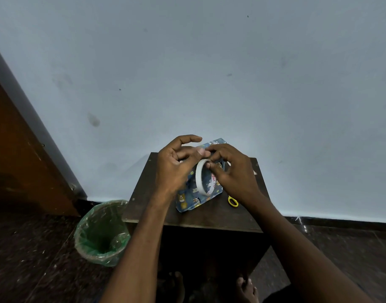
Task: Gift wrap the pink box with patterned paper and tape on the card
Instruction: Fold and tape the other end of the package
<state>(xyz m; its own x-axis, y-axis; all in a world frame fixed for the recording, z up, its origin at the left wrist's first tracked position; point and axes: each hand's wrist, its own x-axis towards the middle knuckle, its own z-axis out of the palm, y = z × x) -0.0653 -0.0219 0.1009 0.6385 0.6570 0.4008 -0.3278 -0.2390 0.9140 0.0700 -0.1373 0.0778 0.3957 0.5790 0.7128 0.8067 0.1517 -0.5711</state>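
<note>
Holding the tape roll (pixel 202 177) on edge at frame centre, our right hand (pixel 232 171) hooks curled fingers through its ring. Our left hand (pixel 173 166) pinches thumb and fingertips at the roll's top, likely at the loose tape end, though we cannot tell. Wrapped box (pixel 198 193) lies just beneath on the dark wooden table (pixel 192 217), long axis running lower left to upper right. Yellow-handled scissors (pixel 233 201) sit lower right of it, nearer the right hand. Card unclear.

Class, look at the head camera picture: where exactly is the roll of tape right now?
The tape roll is held upright between both hands, just above the wrapped box on the dark wooden table, left of the yellow scissors handle.
</note>
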